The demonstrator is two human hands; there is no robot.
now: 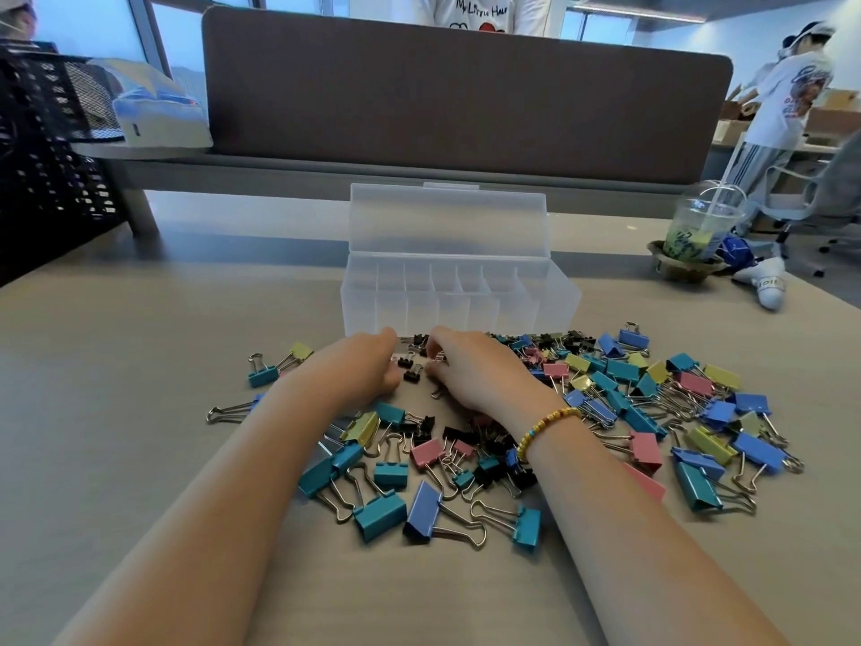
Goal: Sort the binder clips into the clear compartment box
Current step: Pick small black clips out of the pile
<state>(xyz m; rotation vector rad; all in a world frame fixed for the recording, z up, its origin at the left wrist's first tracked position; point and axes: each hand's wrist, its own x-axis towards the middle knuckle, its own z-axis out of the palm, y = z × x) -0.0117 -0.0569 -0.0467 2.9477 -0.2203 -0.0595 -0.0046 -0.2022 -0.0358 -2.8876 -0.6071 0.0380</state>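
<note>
Your binder clips [489, 426] lie in a loose heap across the middle of the table [116, 389], spreading from about 9 o'clock round through 3 o'clock of your hands, with the thickest drift off to the right. They look light and rigid: painted steel bodies with springy wire handles, so expect them to slide on the smooth top and to snag on one another's loops. Take each by its coloured body, thumb on one flat side and finger on the other, not by the wire. They point every which way; no common long axis shows, though many of the big ones near you lie with handles trailing toward 5 o'clock.

The small black clips [412, 368] sit between your hands, just short of the clear compartment box [459, 296] at 12 o'clock, whose lid stands open and whose compartments look unfilled.

Your left hand [358, 366] is curled at the black clips; whether it holds one I cannot tell. Your right hand [470, 366], fingers bent down onto the pile, seems to pinch something small, but that too is hidden.

A drink cup [699, 230] stands at 2 o'clock.
</note>
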